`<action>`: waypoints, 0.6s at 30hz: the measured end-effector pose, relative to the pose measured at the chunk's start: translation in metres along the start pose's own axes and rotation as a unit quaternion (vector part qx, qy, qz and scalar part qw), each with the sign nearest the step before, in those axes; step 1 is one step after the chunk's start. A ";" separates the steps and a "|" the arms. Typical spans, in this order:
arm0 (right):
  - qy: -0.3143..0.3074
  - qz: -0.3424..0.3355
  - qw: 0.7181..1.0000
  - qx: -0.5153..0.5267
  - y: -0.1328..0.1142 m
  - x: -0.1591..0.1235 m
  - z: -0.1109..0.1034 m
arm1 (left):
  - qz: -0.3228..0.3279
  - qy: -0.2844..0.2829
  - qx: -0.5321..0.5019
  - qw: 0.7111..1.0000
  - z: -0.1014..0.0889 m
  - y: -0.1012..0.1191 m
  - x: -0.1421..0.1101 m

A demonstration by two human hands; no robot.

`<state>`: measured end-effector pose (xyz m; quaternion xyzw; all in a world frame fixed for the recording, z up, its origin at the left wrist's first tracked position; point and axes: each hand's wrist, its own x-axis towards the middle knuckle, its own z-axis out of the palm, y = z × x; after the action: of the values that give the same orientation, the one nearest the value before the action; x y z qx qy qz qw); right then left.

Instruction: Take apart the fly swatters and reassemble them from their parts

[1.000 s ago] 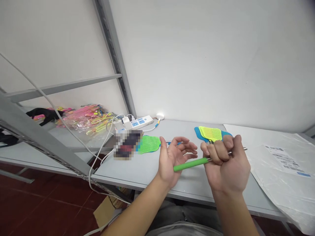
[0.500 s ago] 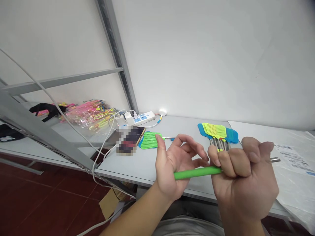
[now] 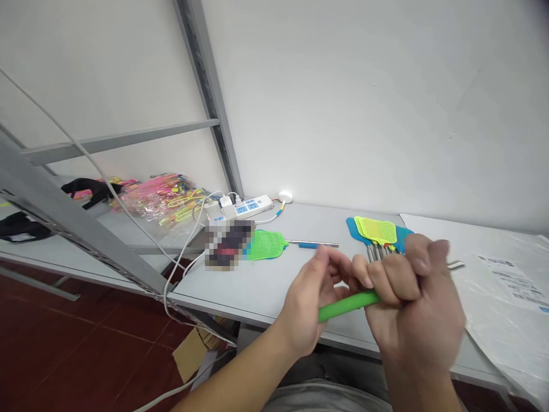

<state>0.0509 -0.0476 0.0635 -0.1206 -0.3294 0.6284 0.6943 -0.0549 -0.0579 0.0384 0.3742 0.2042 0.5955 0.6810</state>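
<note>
Over the near edge of the gray table (image 3: 240, 292), a green tube (image 3: 348, 306) points left out of the right hand (image 3: 412, 300). That hand is a tight fist, and a bit of metal rod (image 3: 456, 265) pokes out on its right side. The left hand (image 3: 306, 303) is curled, with the tube's left end by its palm; I can't tell if its fingers press on it. If the fist got loose, the rod might slip and fall off the near edge. A crooked push could bend the tube. Swinging far might bump the yellow mesh paddle (image 3: 377, 230) behind the fist.
</note>
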 end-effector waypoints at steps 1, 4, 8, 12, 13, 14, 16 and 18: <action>-0.002 0.019 1.000 -0.008 0.004 0.004 -0.001 | -0.005 0.002 0.070 0.998 -0.004 0.000 -0.001; -0.012 0.075 0.997 -0.030 0.022 0.012 -0.002 | -0.010 0.009 0.287 0.958 -0.015 0.004 -0.012; -0.065 0.128 0.986 -0.089 0.057 0.018 -0.003 | -0.002 0.079 0.388 0.918 -0.037 0.003 -0.034; -0.166 0.149 0.910 -0.350 0.095 0.029 -0.011 | 0.003 0.212 0.199 0.957 -0.065 -0.011 -0.050; -0.201 0.130 0.857 -0.457 0.104 0.033 -0.013 | 0.018 0.248 0.144 0.958 -0.071 -0.015 -0.053; -0.234 0.108 0.791 -0.554 0.113 0.037 -0.015 | 0.033 0.280 0.103 0.954 -0.075 -0.019 -0.055; -0.284 0.085 0.696 -0.654 0.132 0.046 -0.018 | 0.048 0.323 0.071 0.942 -0.080 -0.028 -0.060; -0.324 0.090 0.650 -0.682 0.150 0.057 -0.019 | 0.050 0.332 0.090 0.938 -0.081 -0.037 -0.065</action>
<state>-0.0569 0.0383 -0.0201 -0.3781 -0.8562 0.2858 0.2057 -0.1027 -0.0994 -0.0525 0.2241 0.4527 0.6982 0.5073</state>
